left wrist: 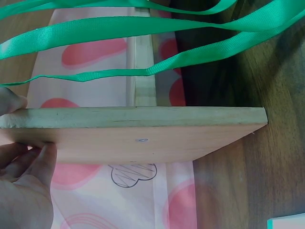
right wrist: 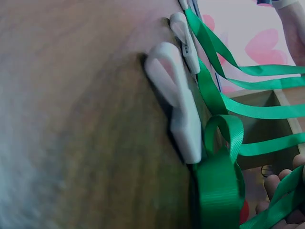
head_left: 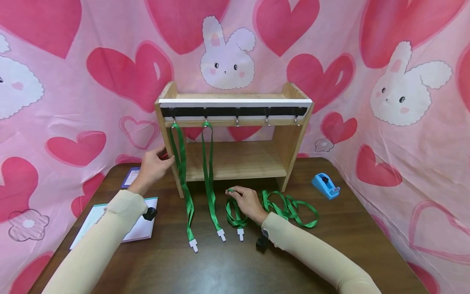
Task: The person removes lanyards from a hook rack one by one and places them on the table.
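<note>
Green lanyard [head_left: 235,214] looped flat on table

Worktop [head_left: 220,269]: near front strip bare between the two forearms. Wooden rack [head_left: 235,134] stands mid-back; lower shelf bay open from the front on its right part. Two hung green lanyards [head_left: 209,179] curtain the bay's left part, clips trailing onto the worktop. Loose lanyards [head_left: 293,206] sprawl right of the rack foot. Tape dispenser [head_left: 325,185] far right. Notepad [head_left: 141,228] front left.
</note>
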A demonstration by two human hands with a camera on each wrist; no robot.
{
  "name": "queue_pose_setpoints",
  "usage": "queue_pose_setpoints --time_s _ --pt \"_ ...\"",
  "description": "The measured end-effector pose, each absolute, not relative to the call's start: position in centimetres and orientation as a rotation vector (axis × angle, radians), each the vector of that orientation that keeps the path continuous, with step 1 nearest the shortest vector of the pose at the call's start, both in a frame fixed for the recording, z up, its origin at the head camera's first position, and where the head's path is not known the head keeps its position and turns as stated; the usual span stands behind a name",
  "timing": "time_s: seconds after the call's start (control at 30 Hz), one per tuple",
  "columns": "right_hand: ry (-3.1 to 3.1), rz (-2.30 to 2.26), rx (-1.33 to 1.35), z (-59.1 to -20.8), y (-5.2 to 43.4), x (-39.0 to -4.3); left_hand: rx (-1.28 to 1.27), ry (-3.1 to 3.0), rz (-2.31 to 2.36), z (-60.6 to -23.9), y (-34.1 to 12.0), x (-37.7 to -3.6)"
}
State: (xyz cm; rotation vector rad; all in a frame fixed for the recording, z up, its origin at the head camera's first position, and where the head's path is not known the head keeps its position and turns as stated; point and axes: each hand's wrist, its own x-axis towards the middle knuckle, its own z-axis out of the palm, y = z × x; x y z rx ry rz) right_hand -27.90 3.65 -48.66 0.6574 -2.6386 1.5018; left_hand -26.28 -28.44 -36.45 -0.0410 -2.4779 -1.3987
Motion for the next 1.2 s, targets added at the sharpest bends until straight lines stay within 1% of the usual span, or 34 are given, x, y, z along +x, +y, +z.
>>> queue_pose_setpoints --time_s 0.43,0.83,1.2 --pt "-2.727 1.498 0.549 -49.4 4.3 -27.5 -0.038 -2.470 -1.394 -36.4 -28.5 -26.4" --pt "-2.778 1.547 0.462 -49.3 4.5 -27.3 -0.058 -2.461 -1.389 -36.5 -28.5 -26.4" --pt "-2.754 1.698 0.483 -48.7 4.8 -26.8 -0.050 -2.471 -1.393 -36.6 -28.5 -26.4"
